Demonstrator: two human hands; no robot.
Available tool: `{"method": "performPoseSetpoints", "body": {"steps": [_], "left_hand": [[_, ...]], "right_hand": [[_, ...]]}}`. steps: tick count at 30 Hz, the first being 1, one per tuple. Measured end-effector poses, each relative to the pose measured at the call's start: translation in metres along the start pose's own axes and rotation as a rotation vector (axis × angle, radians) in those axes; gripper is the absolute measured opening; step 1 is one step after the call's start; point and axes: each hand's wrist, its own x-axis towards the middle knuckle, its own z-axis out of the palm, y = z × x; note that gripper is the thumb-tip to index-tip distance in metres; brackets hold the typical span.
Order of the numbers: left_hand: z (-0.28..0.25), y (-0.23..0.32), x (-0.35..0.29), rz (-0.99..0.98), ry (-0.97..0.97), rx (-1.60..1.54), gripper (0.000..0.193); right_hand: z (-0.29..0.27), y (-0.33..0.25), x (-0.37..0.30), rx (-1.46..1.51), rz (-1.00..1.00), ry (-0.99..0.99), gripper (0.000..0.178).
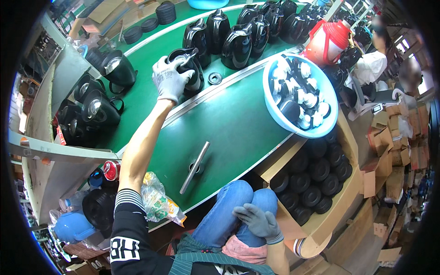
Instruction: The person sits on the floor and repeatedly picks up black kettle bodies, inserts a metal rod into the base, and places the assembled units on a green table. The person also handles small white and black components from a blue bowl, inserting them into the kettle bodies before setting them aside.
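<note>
My left hand (169, 80), in a pale grey work glove, is closed round the top of a glossy black vacuum jug (195, 75) at the edge of the green conveyor belt. The jug stands upright, and my fingers partly hide its top. Just right of it lies a small black ring (214, 78). My right hand (259, 222), in a darker grey glove, is held over my lap with its fingers stretched out and nothing in them. Before me on the green tabletop (224, 133) lies a metal tube (195, 167), partly over a small black round part (198, 169).
Several black jugs (238, 46) line the belt; more (98, 107) sit at left. A light blue basin (270, 103) holds black-and-white stoppers beside a red-and-white jug (326, 43). A carton (346, 183) holds black discs. A plastic bag (158, 199) lies at the front edge.
</note>
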Motion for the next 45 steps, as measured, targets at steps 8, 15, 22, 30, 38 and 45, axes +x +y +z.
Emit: {"method": "performPoseSetpoints", "body": {"steps": [8,15,22,30,38,45], "left_hand": [[0.013,0.011,0.035,-0.120,-0.013,0.131,0.053],[-0.002,0.006,0.037,0.005,-0.095,0.263,0.057],[-0.039,-0.128,0.046,0.120,0.278,0.234,0.064],[-0.058,-0.228,0.042,-0.099,-0.046,0.533,0.044],[-0.111,-0.170,-0.005,0.154,-0.088,0.295,0.029],[-0.276,-0.059,-0.068,0.400,-0.162,-0.034,0.030]], "right_hand": [[0.003,-0.002,0.006,-0.022,-0.008,-0.014,0.078],[0.002,-0.001,0.004,-0.037,-0.016,0.005,0.076],[-0.002,0.000,0.000,-0.107,0.019,-0.003,0.080],[-0.001,0.001,0.001,-0.115,0.022,0.005,0.081],[-0.007,0.003,0.000,-0.119,0.021,-0.009,0.077],[0.025,-0.002,0.005,-0.504,-0.068,-0.031,0.062]]}}
